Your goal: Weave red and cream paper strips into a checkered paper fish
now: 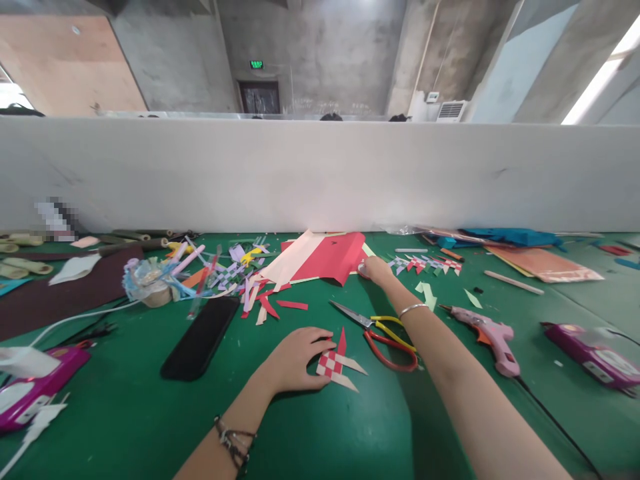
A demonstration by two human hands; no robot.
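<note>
Near the table's front, a small red and pale pink woven paper fish [331, 364] lies with pointed strips sticking out. My left hand [300, 360] curls around its left side, thumb at the lower edge and fingers at the upper, holding it. Stretched farther forward, my right hand [379, 271] has its fingers closed at a small round whitish object [363, 268] by the red paper sheet [330, 257]; what it is, I cannot make out. Beneath my right forearm lie open scissors [373, 325] with red and yellow handles.
A black phone [201, 339] lies left of my left hand. To the right are a pink glue gun [493, 340] with a cord and a purple device [595, 357]. Paper strips [267, 307] and woven pieces [425, 265] are scattered behind. A white partition [320, 177] borders the table's back.
</note>
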